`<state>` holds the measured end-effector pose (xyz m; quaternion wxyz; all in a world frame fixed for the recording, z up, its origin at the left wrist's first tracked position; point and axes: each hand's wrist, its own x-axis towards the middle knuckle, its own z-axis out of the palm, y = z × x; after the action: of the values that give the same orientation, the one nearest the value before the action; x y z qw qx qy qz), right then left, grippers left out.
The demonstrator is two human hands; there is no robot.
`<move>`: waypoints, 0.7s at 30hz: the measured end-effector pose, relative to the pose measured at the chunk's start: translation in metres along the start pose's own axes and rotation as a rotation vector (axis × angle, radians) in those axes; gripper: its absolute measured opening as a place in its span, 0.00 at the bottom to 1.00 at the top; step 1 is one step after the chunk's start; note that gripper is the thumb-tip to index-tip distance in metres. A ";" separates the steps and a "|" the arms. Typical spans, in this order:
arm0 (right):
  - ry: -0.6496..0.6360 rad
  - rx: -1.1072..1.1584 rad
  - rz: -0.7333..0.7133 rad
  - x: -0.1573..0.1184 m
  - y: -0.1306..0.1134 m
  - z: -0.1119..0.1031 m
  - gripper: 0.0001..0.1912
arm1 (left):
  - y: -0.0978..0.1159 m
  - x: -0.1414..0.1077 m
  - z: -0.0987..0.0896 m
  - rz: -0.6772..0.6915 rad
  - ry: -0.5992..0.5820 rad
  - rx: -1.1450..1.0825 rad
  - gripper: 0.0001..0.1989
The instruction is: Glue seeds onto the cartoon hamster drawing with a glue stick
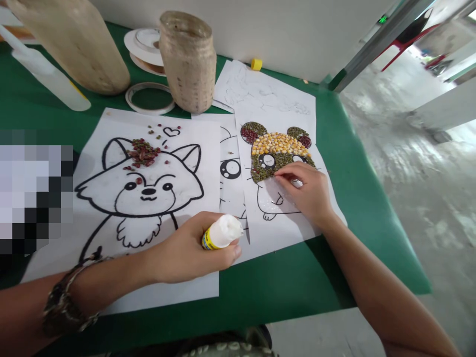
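Observation:
My left hand [197, 250] is wrapped round a white glue bottle [223, 231] with a yellow label, held above the front edge of the papers. On the right, my right hand [307, 191] pinches its thumb and finger together at the face of a mouse-like drawing [282, 198]. What lies between those fingertips is too small to make out. Yellow corn kernels [280, 144] cover the drawing's forehead, and green beans [265, 173] fill the band around its eyes. Its ears hold green and red beans. A loose pile of red and green beans [144, 152] rests on a fox drawing [148, 198].
Behind the papers stand a cloudy jar [189, 64], a larger container [74, 44], a tape roll [149, 98] and a white spool [145, 47]. A squeeze bottle [50, 79] lies at left. A yellow cap [256, 64] sits by the wall. The green table [386, 248] ends at right.

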<state>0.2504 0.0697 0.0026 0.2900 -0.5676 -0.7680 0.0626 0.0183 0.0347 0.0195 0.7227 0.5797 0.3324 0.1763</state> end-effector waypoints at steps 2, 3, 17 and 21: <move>-0.003 0.002 -0.004 0.001 0.000 0.001 0.04 | 0.000 0.000 0.000 0.002 -0.006 0.006 0.08; -0.006 0.000 -0.016 0.001 -0.001 0.001 0.04 | 0.001 0.000 0.001 0.002 -0.008 0.010 0.08; -0.069 -0.114 -0.143 0.001 -0.004 0.006 0.06 | 0.000 0.000 0.001 0.019 -0.014 -0.011 0.09; -0.092 -0.121 -0.196 0.001 -0.003 0.004 0.06 | 0.001 0.001 0.001 0.018 -0.028 -0.024 0.09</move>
<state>0.2458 0.0700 0.0010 0.2245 -0.5029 -0.8345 0.0136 0.0196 0.0347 0.0209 0.7327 0.5763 0.3146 0.1787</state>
